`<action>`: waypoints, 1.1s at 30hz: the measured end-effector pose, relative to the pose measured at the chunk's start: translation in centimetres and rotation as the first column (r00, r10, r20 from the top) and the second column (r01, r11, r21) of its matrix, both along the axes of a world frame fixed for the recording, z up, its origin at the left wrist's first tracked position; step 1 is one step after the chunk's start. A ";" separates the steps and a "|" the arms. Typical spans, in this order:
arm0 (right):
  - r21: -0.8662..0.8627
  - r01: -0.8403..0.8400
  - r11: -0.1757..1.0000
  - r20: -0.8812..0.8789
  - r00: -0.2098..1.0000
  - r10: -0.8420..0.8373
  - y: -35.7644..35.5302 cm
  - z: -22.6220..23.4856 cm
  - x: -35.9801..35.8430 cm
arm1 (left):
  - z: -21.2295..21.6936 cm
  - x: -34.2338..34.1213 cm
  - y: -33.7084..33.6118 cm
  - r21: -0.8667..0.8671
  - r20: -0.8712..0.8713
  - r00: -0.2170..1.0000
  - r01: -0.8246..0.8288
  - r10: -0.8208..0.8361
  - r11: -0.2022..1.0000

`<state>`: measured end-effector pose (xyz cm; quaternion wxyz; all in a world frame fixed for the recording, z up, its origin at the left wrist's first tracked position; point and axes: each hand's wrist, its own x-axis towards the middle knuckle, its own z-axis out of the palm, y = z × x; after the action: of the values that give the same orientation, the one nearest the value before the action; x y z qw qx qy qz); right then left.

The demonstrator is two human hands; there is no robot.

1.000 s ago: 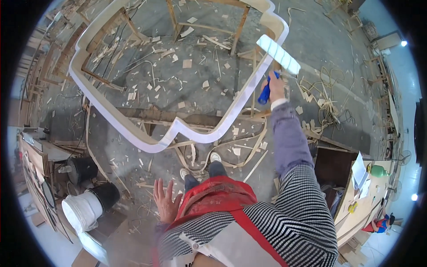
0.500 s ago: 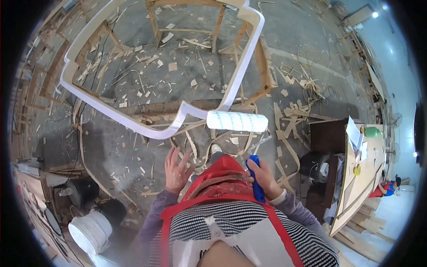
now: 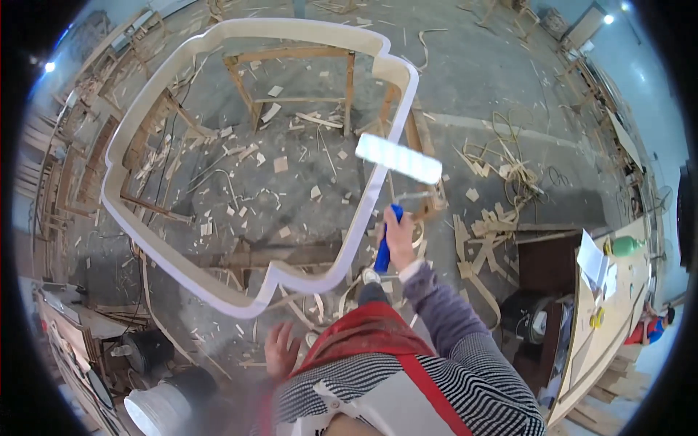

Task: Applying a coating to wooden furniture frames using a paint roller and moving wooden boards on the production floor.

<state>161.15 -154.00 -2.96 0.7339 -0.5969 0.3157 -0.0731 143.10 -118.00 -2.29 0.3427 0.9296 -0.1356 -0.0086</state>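
My right hand (image 3: 399, 238) is wrapped round the blue handle of a paint roller (image 3: 400, 158). Its white, fluffy sleeve lies across the right side of a large curved wooden frame (image 3: 362, 218) in the view; whether it touches the edge I cannot tell. The frame is a closed loop with a pale, whitish top edge and a notch at its near side. Low beside my red apron (image 3: 371, 330), my left hand (image 3: 279, 352) holds nothing, its fingers loosely apart. The left forearm is blurred.
Wooden trestles (image 3: 291, 53) stand under the frame. Wood scraps and strips litter the concrete floor. A white bucket (image 3: 156, 407) and a black bucket (image 3: 145, 351) are at the lower left. A board-topped table (image 3: 582, 356) with a green bottle (image 3: 625, 245) stands right; beyond is another person (image 3: 651, 328).
My right hand has reached forward with the roller, away from my body and up over the frame's right side. My left hand has dropped back toward my body. The view has tilted up.
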 end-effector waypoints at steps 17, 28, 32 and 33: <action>-0.034 0.031 0.999 0.179 0.983 -0.025 -21.0 -3.8 29.7 | -0.7 -0.6 -10.4 0.056 -0.526 0.766 -0.404 0.371 0.913; 0.152 -0.214 0.965 -0.149 0.960 0.237 1.8 3.1 -12.8 | -1.7 -7.3 -4.1 -0.080 -0.387 0.904 -0.228 0.181 0.970; 0.317 -0.327 0.890 -0.388 0.812 0.436 2.4 9.3 -22.0 | -3.9 -12.8 0.6 -0.010 -0.282 0.952 -0.130 0.122 0.991; 0.312 -0.346 0.885 -0.384 0.806 0.451 2.2 9.9 -23.7 | -4.1 -13.8 1.5 -0.030 -0.260 0.960 -0.115 0.103 0.993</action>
<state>137.50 -151.84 6.94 0.7036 -0.5630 0.3480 0.2586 129.28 -116.50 -6.37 0.3779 0.9188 -0.0386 -0.1074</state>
